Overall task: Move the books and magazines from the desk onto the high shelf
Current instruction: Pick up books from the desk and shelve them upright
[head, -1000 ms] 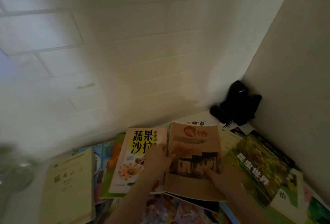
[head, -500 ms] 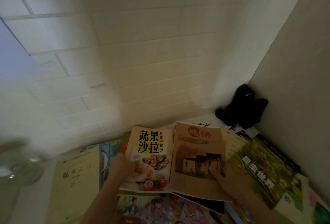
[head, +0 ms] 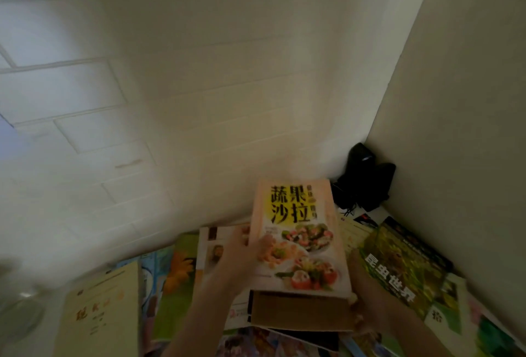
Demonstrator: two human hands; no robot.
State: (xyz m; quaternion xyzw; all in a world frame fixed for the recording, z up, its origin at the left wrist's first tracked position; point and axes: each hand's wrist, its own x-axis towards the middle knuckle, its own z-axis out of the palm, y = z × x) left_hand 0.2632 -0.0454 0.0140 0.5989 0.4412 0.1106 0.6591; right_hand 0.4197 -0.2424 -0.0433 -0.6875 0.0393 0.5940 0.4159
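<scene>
With the left hand [head: 242, 254] gripping the salad cookbook [head: 299, 237] and the right hand [head: 363, 304] gripping the brown book [head: 299, 311] beneath it, best to square the two edges — then lift both as one stack.

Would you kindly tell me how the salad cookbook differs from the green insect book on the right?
The salad cookbook has a pale orange cover with yellow behind black characters and food photos; the green insect book is dark green with white characters. The cookbook lies on a brown book, gripped by the left hand, with the right hand at the stack's right edge; no hand touches the insect book. The cookbook sits nearly square to the view; the insect book lies angled. Both lie face up.
</scene>
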